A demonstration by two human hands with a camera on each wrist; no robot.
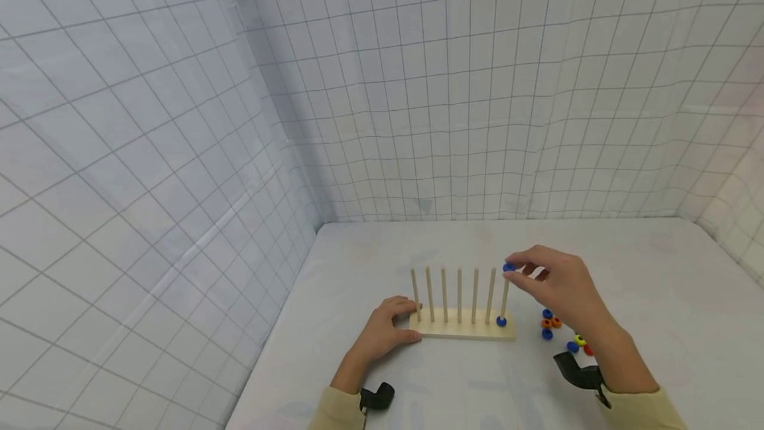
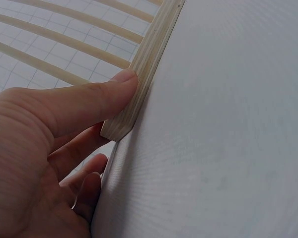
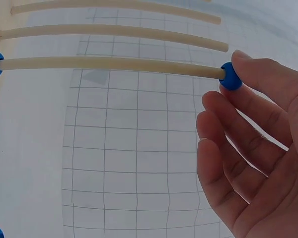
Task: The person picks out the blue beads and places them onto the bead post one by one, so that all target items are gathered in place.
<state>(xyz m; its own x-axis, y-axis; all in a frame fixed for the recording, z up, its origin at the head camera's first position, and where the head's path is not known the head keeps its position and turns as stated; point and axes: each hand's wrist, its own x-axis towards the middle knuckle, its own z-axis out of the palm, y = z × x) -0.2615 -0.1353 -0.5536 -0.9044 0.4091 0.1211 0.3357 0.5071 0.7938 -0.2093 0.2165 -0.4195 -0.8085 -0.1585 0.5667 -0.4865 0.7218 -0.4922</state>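
Observation:
A wooden base point(image 1: 462, 330) with several upright pegs stands on the table. My left hand point(image 1: 384, 332) grips its left end, thumb on the front edge; the left wrist view shows the thumb pressing the base's side point(image 2: 148, 64). On the rightmost peg point(image 3: 114, 64), a blue bead point(image 1: 501, 322) sits at the bottom. At the top of that same peg, my right hand point(image 1: 561, 287) pinches another blue bead point(image 3: 231, 76) between thumb and index finger, with the peg's tip in its hole. The right hand's other fingers are bent loosely beneath.
Loose beads lie right of the base: blue point(image 1: 547, 334), orange point(image 1: 557, 322), yellow point(image 1: 579, 339) and red point(image 1: 588, 350), partly hidden by the right hand and wrist. A white cloth with a grid pattern point(image 1: 447, 118) hangs behind the white table point(image 1: 370, 251).

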